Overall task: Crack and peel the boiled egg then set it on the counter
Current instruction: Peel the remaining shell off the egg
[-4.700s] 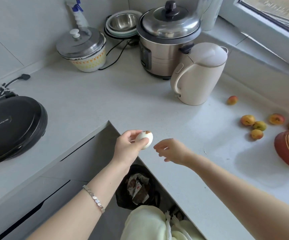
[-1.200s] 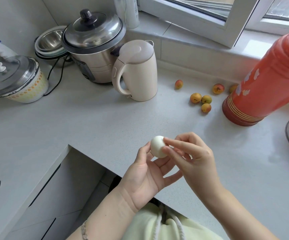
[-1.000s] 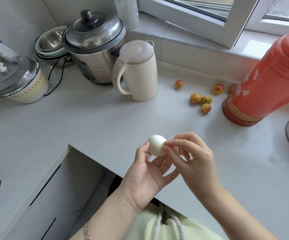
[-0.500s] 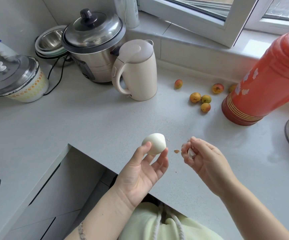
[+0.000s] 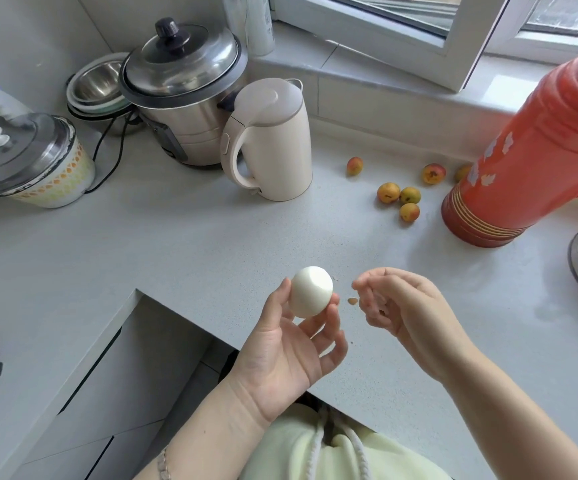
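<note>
The boiled egg [image 5: 311, 292] is smooth, white and bare of shell on every side I can see. My left hand [image 5: 289, 351] holds it up by thumb and fingertips, palm toward me, above the front edge of the grey counter [image 5: 194, 244]. My right hand [image 5: 405, 310] hovers a short way to the right of the egg, apart from it, fingers loosely curled; whether it holds a bit of shell I cannot tell. A small brown shell crumb [image 5: 352, 301] lies on the counter between the two hands.
A cream kettle [image 5: 270, 143] and a steel rice cooker [image 5: 183, 95] stand at the back. A lidded enamel pot [image 5: 28, 161] is at the left, a red thermos [image 5: 536, 161] at the right. Several small apricots [image 5: 398, 195] lie beside the thermos.
My right hand has pulled away from the egg to the right. The left hand turned the egg up on its fingertips. A shell crumb now lies on the counter.
</note>
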### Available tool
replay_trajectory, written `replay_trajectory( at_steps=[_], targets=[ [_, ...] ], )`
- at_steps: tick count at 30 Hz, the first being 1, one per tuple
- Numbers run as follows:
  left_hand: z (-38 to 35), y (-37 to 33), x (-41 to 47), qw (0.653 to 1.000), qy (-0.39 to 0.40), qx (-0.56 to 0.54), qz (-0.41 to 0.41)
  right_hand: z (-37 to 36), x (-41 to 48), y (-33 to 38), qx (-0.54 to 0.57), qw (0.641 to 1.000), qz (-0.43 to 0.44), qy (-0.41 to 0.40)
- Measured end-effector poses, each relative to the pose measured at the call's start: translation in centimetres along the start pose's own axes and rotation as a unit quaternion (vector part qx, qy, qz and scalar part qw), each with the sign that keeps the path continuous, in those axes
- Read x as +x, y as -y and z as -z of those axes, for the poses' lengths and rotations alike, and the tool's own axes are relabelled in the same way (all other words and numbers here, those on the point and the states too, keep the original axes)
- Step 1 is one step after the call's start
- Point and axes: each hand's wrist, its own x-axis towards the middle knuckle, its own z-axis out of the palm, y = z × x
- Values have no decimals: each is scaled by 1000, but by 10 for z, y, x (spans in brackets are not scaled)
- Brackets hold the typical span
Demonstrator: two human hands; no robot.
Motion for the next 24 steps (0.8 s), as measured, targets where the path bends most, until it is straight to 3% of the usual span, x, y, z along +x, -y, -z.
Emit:
replay_trajectory(
  at_steps=[7,17,21,24],
  targets=[
    [-1,1,0,998,-23,51,-14,-21,-2,1,-179,971,154,-20],
    [-6,4,-1,995,-45,76,-53,-25,4,-8,-258,929,245,-101],
    [-7,5,1,994,-59,80,-49,-27,6,-12,-307,916,240,-90],
    [-8,3,1,995,-66,72,-36,-25,8,-11,-262,946,162,-98]
  ],
)
